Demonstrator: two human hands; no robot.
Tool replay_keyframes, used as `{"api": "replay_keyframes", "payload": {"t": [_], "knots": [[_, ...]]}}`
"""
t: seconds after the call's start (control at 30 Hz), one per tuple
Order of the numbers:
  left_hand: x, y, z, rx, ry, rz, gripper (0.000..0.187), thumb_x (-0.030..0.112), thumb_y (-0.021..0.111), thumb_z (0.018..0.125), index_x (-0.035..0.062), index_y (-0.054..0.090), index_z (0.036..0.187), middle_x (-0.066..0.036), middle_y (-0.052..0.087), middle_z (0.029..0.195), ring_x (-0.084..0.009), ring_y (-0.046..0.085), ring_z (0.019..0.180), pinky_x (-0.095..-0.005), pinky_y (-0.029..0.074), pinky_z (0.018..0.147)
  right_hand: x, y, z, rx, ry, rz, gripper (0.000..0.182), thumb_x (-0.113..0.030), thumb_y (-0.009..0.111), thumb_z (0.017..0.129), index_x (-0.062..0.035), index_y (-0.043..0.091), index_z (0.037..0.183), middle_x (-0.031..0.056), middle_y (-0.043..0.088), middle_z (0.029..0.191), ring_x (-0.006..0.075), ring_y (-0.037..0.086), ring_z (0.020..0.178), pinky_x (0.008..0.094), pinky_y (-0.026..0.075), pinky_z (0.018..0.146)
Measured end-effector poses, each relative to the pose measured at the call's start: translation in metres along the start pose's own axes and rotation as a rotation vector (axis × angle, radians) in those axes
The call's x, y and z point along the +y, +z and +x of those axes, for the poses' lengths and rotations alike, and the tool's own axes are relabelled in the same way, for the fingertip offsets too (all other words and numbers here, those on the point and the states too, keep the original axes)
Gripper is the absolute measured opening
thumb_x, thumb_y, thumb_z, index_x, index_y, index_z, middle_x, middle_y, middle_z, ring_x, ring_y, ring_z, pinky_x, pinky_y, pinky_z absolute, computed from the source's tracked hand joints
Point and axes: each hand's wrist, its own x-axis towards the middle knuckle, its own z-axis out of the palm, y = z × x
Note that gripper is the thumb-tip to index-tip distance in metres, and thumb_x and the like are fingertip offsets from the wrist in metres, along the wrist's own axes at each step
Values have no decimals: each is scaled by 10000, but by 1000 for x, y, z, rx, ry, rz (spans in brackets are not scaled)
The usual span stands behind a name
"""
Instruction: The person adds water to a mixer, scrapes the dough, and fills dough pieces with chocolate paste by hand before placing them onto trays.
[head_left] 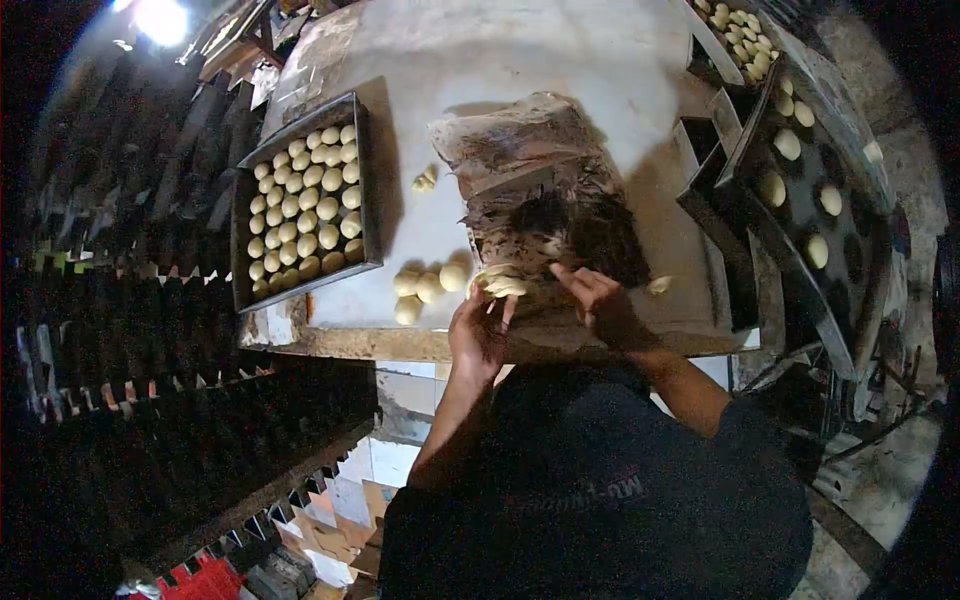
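My left hand [478,335] is at the table's front edge, palm up, with its fingers closed around a flattened piece of dough [503,281]. Just right of it, my right hand [598,298] hovers over the near end of a dark, smeared sheet [530,160], fingers bent together and the index finger pointing toward the dough. Whatever those fingers hold, if anything, is hidden. A dark, moist-looking mass [560,215] lies on the sheet. Several round dough balls [428,288] sit left of my left hand, and small dough scraps [425,180] lie farther back.
On the table's left stands a metal tray [367,180] filled with rows of dough balls. Dark trays [840,250] with spaced dough pieces are stacked at the right, another [705,55] behind them. A dough bit [660,285] lies right of my right hand. Dark racks [130,300] stand left.
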Motion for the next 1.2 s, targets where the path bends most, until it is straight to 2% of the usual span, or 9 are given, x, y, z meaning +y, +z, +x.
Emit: {"api": "replay_keyframes", "payload": {"t": [0.2, 0.47, 0.57, 0.63, 0.77, 0.87, 1.0, 1.13, 1.2], "knots": [[27, 10, -48, -63, 109, 4, 447, 308, 478, 963, -12, 441, 1272, -146, 526, 1227, -256, 512, 1159, -356, 458, 986, -37, -21, 11, 343, -212, -17, 212, -138, 642, 828, -8, 691, 987, 166, 585, 981, 299, 603, 805, 361, 504, 697], [10, -15, -114, -226, 317, -149, 475, 333, 419, 985, 84, 374, 1387, -117, 463, 1327, -250, 450, 1235, -443, 379, 1038, -156, -17, 7, 178, 439, 1617, 138, -52, 585, 896, 66, 656, 910, 95, 591, 937, 178, 638, 744, 322, 554, 667], [-6, -28, -152, -106, 717, 529, 697, 220, 486, 939, 5, 75, 1459, -159, 343, 1359, -284, 409, 1228, -395, 290, 1069, -208, -35, -15, 330, -224, 548, 242, -126, 727, 784, 69, 649, 904, 111, 586, 931, 168, 625, 735, 303, 537, 681], [-10, -21, -194, -175, 779, 680, 845, 13, 497, 847, -40, -99, 1443, -228, 257, 1407, -317, 315, 1298, -395, 266, 1073, -260, -52, -39, 322, -224, 587, 269, -72, 779, 697, 62, 661, 899, 118, 579, 918, 188, 614, 780, 273, 519, 690], [7, -36, -256, -44, 1073, 1214, 801, 60, 526, 861, -70, -3, 1449, -240, 236, 1449, -319, 367, 1272, -400, 295, 1056, -303, -58, -73, 493, -328, 438, 229, -19, 763, 690, 51, 673, 889, 117, 587, 921, 216, 608, 784, 286, 510, 690], [6, -42, -292, -310, 785, 176, 757, 216, 575, 916, -42, 111, 1455, -183, 423, 1338, -274, 442, 1210, -374, 336, 1025, -321, -79, -99, 472, -521, 384, 191, -8, 748, 707, 40, 677, 878, 121, 592, 928, 207, 609, 779, 292, 508, 667], [16, -64, -310, -283, 1063, 514, 403, 331, 636, 869, -6, 607, 1088, -183, 507, 1246, -296, 496, 1149, -389, 399, 963, -334, -99, -119, 206, -394, 565, 241, -63, 770, 734, 31, 682, 938, 88, 610, 911, 144, 605, 753, 275, 499, 627], [4, -64, -315, -271, 1418, 778, 266, 241, 654, 849, 25, 631, 1003, -234, 574, 1120, -340, 574, 1041, -409, 483, 829, -325, -105, -134, -295, 55, 1135, 396, -142, 803, 723, 52, 635, 1025, 115, 645, 912, 115, 606, 723, 231, 478, 593], [-2, -54, -311, -187, 1550, 982, 270, 165, 658, 831, 42, 635, 1070, -197, 584, 1065, -315, 574, 1010, -389, 488, 810, -318, -110, -137, -58, -256, 806, 351, -147, 785, 735, 44, 646, 995, 122, 632, 867, 151, 624, 746, 252, 493, 605]]}}
